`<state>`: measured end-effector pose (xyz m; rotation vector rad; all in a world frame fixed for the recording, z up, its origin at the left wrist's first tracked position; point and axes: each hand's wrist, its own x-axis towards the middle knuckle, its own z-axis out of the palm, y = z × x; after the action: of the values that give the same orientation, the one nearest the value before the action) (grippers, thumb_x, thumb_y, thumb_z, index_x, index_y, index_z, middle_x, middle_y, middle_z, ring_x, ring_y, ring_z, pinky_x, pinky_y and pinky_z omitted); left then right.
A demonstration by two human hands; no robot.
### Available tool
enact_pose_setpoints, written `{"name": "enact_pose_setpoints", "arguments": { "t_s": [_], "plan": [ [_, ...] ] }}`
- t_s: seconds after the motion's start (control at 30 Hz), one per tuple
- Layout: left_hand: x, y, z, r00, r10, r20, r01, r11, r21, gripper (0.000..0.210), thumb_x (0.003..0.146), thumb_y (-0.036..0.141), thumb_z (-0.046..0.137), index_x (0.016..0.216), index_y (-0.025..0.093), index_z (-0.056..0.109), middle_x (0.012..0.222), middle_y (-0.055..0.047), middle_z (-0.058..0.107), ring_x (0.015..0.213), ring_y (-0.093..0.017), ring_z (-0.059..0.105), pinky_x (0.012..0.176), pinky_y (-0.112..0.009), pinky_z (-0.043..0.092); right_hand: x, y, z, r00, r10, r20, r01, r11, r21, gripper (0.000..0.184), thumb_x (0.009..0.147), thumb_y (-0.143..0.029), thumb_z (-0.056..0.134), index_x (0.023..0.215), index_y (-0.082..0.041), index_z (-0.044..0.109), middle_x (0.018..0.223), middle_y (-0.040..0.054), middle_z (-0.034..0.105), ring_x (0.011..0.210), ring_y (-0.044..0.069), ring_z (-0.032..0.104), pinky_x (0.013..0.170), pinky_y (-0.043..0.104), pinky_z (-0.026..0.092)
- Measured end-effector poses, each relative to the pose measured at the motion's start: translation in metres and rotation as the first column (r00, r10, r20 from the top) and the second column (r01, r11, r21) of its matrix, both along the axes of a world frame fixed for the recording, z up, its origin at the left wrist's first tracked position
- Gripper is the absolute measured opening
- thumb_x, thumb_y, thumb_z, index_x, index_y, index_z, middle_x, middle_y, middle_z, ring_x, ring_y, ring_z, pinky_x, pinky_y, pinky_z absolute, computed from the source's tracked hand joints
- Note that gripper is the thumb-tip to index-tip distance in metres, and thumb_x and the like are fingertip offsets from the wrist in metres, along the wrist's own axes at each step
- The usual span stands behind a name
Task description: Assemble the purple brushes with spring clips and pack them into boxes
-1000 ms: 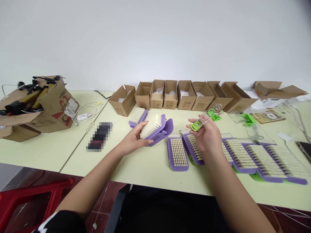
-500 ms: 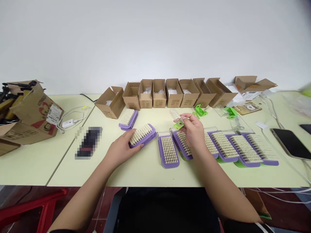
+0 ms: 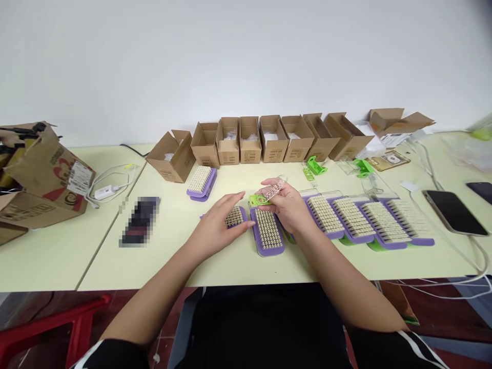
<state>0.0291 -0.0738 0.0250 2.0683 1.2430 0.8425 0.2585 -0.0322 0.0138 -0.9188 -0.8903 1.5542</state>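
Note:
My right hand (image 3: 289,210) is closed on a small bright green plastic piece (image 3: 257,200) with a clear or silvery coil (image 3: 274,190) across it. My left hand (image 3: 216,225) has its fingers apart and thumb out, holding nothing. It hovers over a purple brush (image 3: 235,217) with cream bristles and hides most of it. Between the hands lies a second purple brush (image 3: 268,230), just below the green piece. More purple brushes, one of them a bristle brush (image 3: 325,214), lie in a row to the right, partly behind my right hand.
Small open cartons (image 3: 250,149) line the wall. Another purple brush (image 3: 201,180) lies left of centre. Green brackets (image 3: 316,166) and clear plastic parts lie at the back right. A phone (image 3: 455,211) with cables is far right. A larger box (image 3: 49,179) stands left.
My left hand has let go of the purple brush, opened and moved right. My right hand has brought the green piece with the coil left and toward it.

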Motion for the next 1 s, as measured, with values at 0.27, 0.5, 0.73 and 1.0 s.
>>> {"name": "enact_pose_setpoints", "arguments": {
  "t_s": [0.27,0.5,0.73,1.0],
  "plan": [
    [0.054,0.039,-0.017,0.687,0.058,0.724,0.214,0.937,-0.277,0.033,0.093,0.041,0.084,0.118,0.020,0.081,0.127,-0.009,0.077,0.122,-0.026,0.070,0.113,-0.044,0.054,0.008,-0.012,0.012,1.000,0.022,-0.013,-0.022,0.999,-0.023,0.033,0.083,-0.035,0.089,0.109,-0.027,0.070,0.113,0.0015,0.070,0.097,0.016,0.071,0.079,0.028,0.067],
    [0.029,0.056,-0.025,0.584,0.170,0.793,0.202,0.916,-0.346,0.030,0.097,0.045,0.079,0.113,0.020,0.076,0.114,-0.008,0.076,0.108,-0.022,0.075,0.100,-0.039,0.061,0.150,0.075,0.010,0.197,-0.264,0.944,0.042,0.964,0.261,0.039,0.094,-0.041,0.070,0.130,-0.024,0.071,0.125,0.0120,0.073,0.109,0.032,0.069,0.096,0.050,0.058],
    [0.017,0.063,-0.023,0.625,0.189,0.758,0.160,0.919,-0.361,0.031,0.096,0.044,0.081,0.117,0.021,0.077,0.112,-0.007,0.074,0.103,-0.021,0.073,0.099,-0.039,0.059,0.214,0.148,-0.032,-0.338,0.001,0.941,0.041,0.999,0.014,0.042,0.091,-0.044,0.066,0.124,-0.022,0.077,0.121,0.0168,0.077,0.106,0.035,0.069,0.083,0.042,0.052],
    [0.016,0.064,-0.022,0.663,0.222,0.715,0.172,0.885,-0.434,0.049,0.089,0.043,0.088,0.130,0.019,0.075,0.110,-0.008,0.077,0.104,-0.022,0.073,0.102,-0.043,0.058,0.219,0.125,0.009,-0.412,-0.016,0.911,-0.017,1.000,0.010,0.019,0.090,-0.033,0.063,0.099,-0.020,0.075,0.103,0.0151,0.077,0.088,0.031,0.067,0.073,0.039,0.046]
  ]
}}
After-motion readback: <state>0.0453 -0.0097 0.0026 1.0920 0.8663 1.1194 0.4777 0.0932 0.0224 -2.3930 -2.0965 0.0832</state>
